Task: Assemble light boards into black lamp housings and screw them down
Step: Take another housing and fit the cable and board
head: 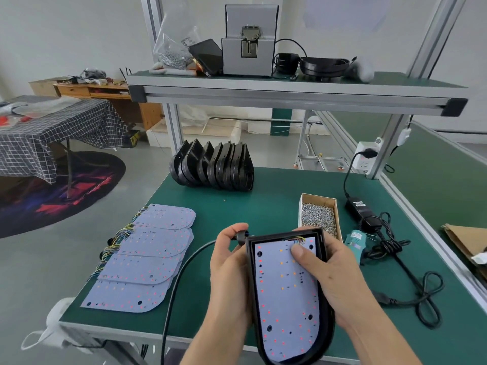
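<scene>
Already seated in its black lamp housing (pixel 290 335), the light board (pixel 286 293) is held above the front edge of the green workbench (pixel 276 206), unscrewed. From my remote seat, I judge the coloured wires at the board's top end could get pinched under it if my thumb presses before they are tucked away. My right hand (pixel 334 280) cradles the housing's right side, thumb flat on the board. My left hand (pixel 232 262) grips the left wall, fingers pinching the cable fitting (pixel 241 237) at the top corner.
</scene>
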`<state>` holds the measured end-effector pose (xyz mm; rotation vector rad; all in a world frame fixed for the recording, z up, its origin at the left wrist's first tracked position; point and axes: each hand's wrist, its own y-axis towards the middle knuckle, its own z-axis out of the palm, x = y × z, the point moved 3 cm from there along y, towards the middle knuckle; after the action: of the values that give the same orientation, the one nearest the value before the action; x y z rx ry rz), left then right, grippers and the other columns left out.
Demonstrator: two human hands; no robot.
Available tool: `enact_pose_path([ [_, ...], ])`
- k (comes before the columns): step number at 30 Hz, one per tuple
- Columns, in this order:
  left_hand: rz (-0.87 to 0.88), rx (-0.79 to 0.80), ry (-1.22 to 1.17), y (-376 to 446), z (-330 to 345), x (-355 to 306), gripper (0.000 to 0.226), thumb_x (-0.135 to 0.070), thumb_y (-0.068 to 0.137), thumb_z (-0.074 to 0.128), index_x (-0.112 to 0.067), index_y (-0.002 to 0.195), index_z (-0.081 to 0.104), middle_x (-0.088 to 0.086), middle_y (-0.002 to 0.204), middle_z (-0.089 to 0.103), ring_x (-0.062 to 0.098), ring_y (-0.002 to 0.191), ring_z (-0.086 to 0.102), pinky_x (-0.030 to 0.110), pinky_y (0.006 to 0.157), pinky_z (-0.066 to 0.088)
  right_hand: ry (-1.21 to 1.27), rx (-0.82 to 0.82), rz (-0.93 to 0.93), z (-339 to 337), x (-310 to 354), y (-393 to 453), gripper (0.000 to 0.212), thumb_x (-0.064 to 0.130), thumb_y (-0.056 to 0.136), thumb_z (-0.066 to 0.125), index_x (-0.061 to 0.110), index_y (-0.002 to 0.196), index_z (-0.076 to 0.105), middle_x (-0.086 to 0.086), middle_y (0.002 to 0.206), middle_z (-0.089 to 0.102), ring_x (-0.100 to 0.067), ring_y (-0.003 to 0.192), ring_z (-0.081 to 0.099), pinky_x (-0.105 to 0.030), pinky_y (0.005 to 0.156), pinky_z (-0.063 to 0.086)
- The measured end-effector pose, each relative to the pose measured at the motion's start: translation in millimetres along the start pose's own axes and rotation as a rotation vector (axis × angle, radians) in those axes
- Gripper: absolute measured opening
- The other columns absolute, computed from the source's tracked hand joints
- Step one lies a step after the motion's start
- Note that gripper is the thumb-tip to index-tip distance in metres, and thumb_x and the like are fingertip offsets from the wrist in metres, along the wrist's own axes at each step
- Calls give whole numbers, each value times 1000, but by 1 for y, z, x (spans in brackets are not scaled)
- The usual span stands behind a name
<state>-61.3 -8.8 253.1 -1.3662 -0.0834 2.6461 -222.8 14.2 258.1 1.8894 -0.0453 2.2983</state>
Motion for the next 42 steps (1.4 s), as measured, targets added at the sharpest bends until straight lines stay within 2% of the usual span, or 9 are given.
enact_pose_path([
  [7, -7, 146, 159, 14, 6, -7, 43, -9, 87, 74, -20, 127, 63, 9, 83, 68, 23, 69, 61, 29, 62, 52, 65, -62, 1, -13, 2, 0, 21, 24, 71, 92, 24, 87, 79, -11, 93, 80, -19, 75, 76, -29, 60, 60],
  [10, 35, 272, 208, 14, 3, -13, 39, -26, 94, 62, -14, 131, 61, 12, 100, 75, 22, 85, 71, 28, 76, 55, 119, -95, -21, -25, 3, 4, 6, 27, 75, 77, 28, 81, 80, -7, 87, 80, -17, 70, 76, -29, 56, 59],
  [12, 96, 310, 300, 11, 0, -21, 37, -30, 96, 51, -7, 123, 64, 16, 102, 77, 27, 91, 74, 31, 80, 57, 144, -51, -44, -30, 5, 6, 19, 36, 66, 89, 30, 82, 79, -5, 86, 79, -17, 70, 76, -29, 57, 60],
  [15, 316, 234, 551, 9, 0, -42, 37, -33, 101, 39, -9, 105, 66, 12, 83, 78, 26, 78, 75, 28, 69, 56, 156, 95, -32, -31, 5, 7, 65, 53, 47, 102, 21, 98, 76, -13, 95, 74, -24, 78, 73, -33, 67, 61],
  [21, 673, 209, 831, -10, 18, -89, 11, -38, 102, 45, -34, 104, 55, -11, 52, 45, 15, 45, 31, 28, 42, 25, 157, 532, -21, -29, -3, 2, 41, 23, 82, 88, 7, 114, 67, -28, 135, 63, -38, 125, 61, -43, 103, 50],
  [26, 717, 356, 1000, -19, 41, -95, 11, -26, 108, 46, -36, 110, 50, -10, 51, 45, 9, 42, 37, 14, 45, 25, -62, 588, -74, -30, 31, 0, 59, 30, 90, 75, 5, 141, 58, -16, 159, 47, -35, 152, 37, -49, 127, 26],
  [30, 695, 417, 1122, -18, 55, -88, 11, -20, 109, 46, -31, 109, 47, -18, 58, 52, 9, 49, 46, 14, 48, 28, -493, 344, -307, -3, 66, -1, 43, 43, 95, 67, 35, 137, 64, 12, 138, 67, -11, 136, 57, -37, 117, 43],
  [35, 592, 432, 1039, -7, 53, -81, 9, -38, 105, 40, -37, 104, 49, -11, 58, 56, 12, 47, 40, 36, 44, 38, -735, 245, -355, 20, 81, 0, 19, 33, 101, 68, 31, 119, 74, 23, 105, 75, -4, 103, 70, -16, 86, 50],
  [42, 580, 339, 908, -1, 62, -69, 14, -34, 102, 42, -44, 106, 51, -10, 54, 48, 13, 49, 40, 34, 45, 39, -850, 294, -247, 8, 85, -3, 11, 40, 101, 65, 34, 98, 74, 9, 85, 70, -34, 75, 61, -46, 73, 51],
])
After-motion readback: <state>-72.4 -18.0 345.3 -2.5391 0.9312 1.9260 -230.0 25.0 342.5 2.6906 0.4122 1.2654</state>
